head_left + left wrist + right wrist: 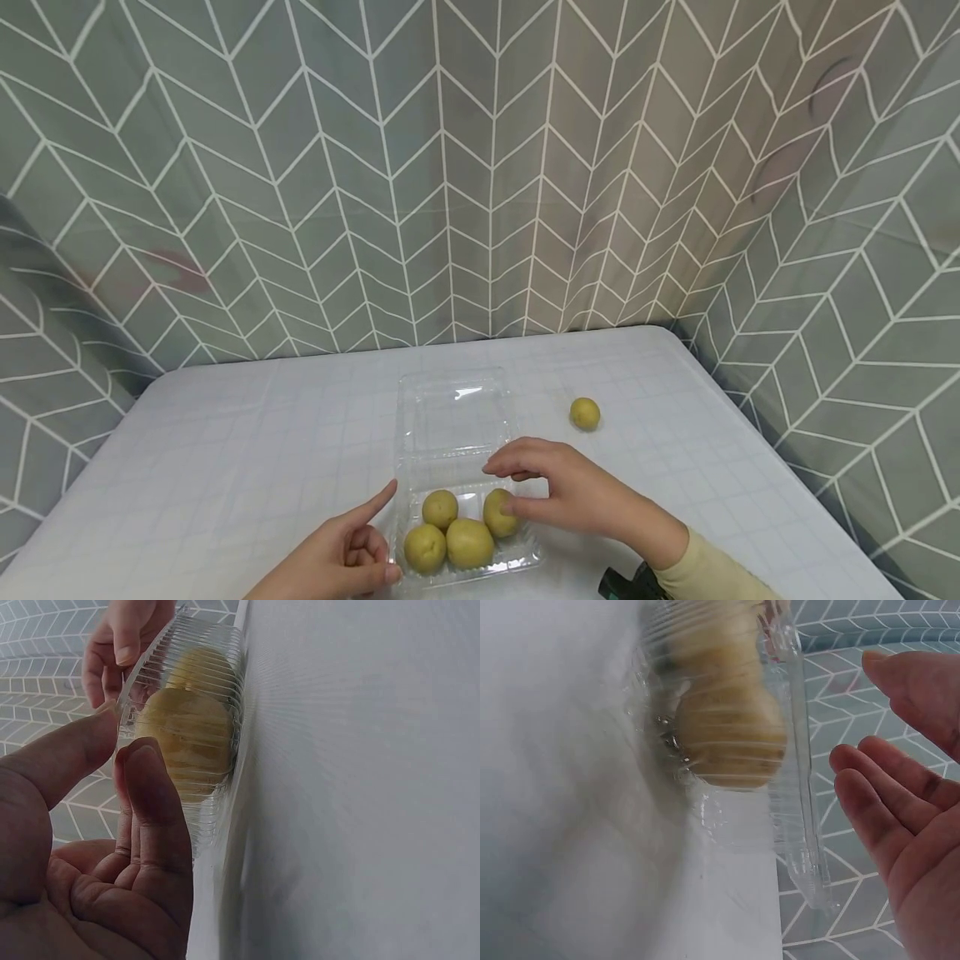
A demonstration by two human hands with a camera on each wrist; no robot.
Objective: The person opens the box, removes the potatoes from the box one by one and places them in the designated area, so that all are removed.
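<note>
Clear ribbed plastic is my landmark: a hinged clamshell box (465, 467) lies open on the white checked bench (225, 467), its lid folded flat away from me. Four small yellow-green round fruits sit bunched in its near tray, touching one another. My right hand (570, 492) hangs over the tray's right edge, fingers loosely curved, the thumb seemingly touching the rightmost fruit (498, 512). From the head view I cannot be sure whether it pinches that fruit or only rests against it, and the right wrist view shows the fingers (900, 802) relaxed and apart from the box wall, so I judge nothing is gripped.

My left hand (341, 554) lies at the box's left near corner, forefinger stretched toward the rim, the other fingers curled into the palm around nothing. In the left wrist view the thumb tip (90, 742) sits right at the rim of the ribbed wall, probably to keep the light box from sliding.

One more yellow-green fruit (584, 413) lies alone on the bench, to the right of the lid and well apart from the box.
</note>
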